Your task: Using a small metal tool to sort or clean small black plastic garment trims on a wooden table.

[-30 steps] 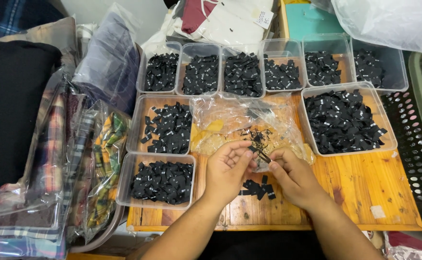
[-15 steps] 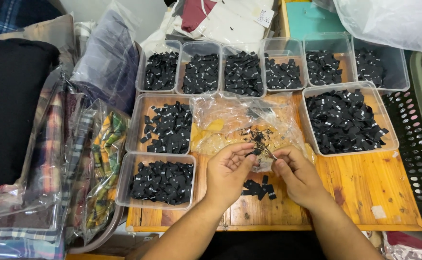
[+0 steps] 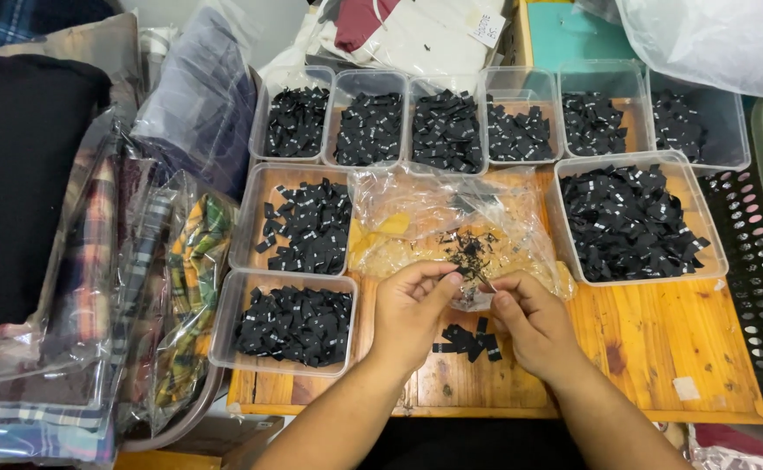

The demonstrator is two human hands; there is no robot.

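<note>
My left hand [image 3: 412, 306] and my right hand [image 3: 531, 320] meet over the near middle of a wooden table [image 3: 651, 348]. Together their fingertips pinch the near edge of a crumpled clear plastic bag [image 3: 416, 218] that lies between the trays. Small black bits [image 3: 473, 250] sit inside the bag just above my fingers. Under my hands a little pile of black fabric labels [image 3: 471, 339] rests on the wood. The palms are hidden from me.
Clear plastic trays of black labels ring the bag: a back row [image 3: 368, 87], two on the left [image 3: 264, 287], a large one on the right [image 3: 721, 252]. Bagged plaid garments [image 3: 94, 287] are stacked left. A black perforated basket [image 3: 760, 261] stands at the right.
Both hands have drawn closer together on the bag's near edge, the left thumb and fingers closing toward the right fingertips. The bag and trays stay put.
</note>
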